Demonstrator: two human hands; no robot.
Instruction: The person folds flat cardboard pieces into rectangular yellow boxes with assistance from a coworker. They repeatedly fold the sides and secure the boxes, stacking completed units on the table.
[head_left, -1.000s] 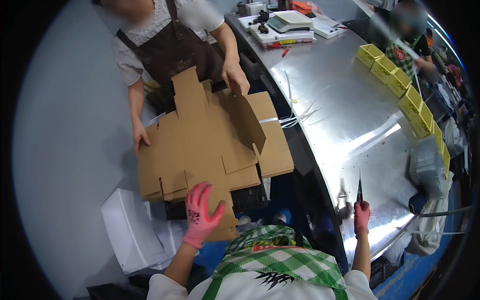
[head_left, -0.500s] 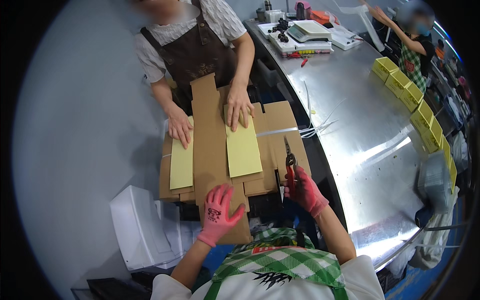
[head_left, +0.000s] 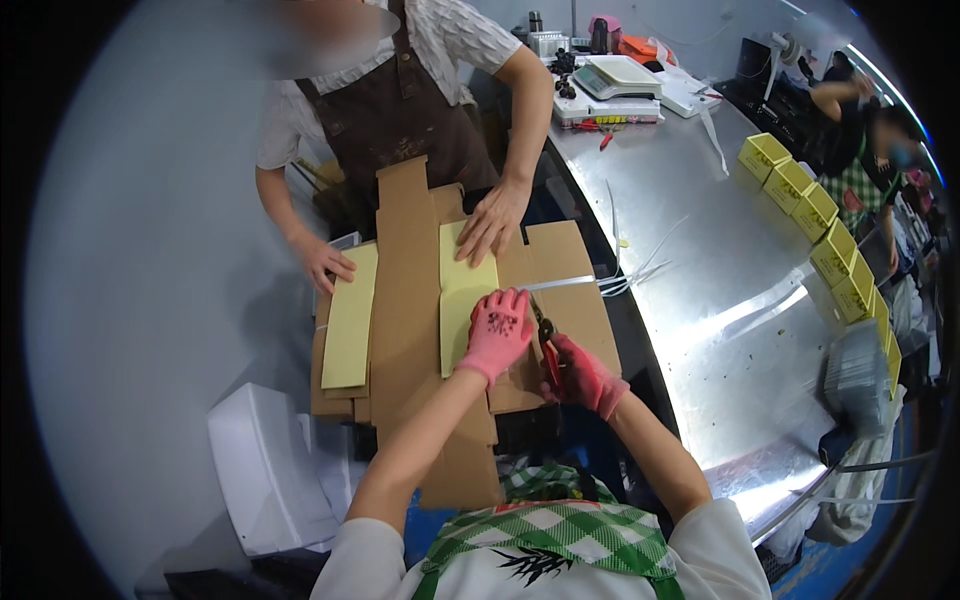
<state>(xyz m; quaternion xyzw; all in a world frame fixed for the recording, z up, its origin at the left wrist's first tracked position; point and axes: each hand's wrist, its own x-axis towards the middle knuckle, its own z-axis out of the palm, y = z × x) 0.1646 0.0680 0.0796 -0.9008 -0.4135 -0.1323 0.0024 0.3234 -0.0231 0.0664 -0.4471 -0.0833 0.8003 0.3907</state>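
A stack of flat brown cardboard cartons [head_left: 402, 300] lies in front of me, bound with a white strap [head_left: 560, 283]. My left hand [head_left: 500, 335], in a pink glove, has its fingers curled at the strap beside a yellow card sheet [head_left: 462, 290]; its fingertips are partly hidden. In a red-pink glove, my right hand [head_left: 592, 382] is closed round red-handled snips [head_left: 549, 350], their dark blades pointing up towards the strap. Across the stack, a co-worker's hand [head_left: 495, 222] presses on that sheet, and the other hand [head_left: 322, 262] touches a second yellow sheet [head_left: 350, 320].
To the right runs a metal table [head_left: 700, 300] with loose strap ends over its near edge. A weighing scale [head_left: 620, 78] stands at its far end, and yellow boxes [head_left: 835, 255] line its right side. A white foam box [head_left: 262, 470] sits at lower left. Another person stands beyond.
My left hand has moved up and right from the carton's near flap to the strap. The snips have come left, close to it. The co-worker's left-side hand has shifted outward along its sheet.
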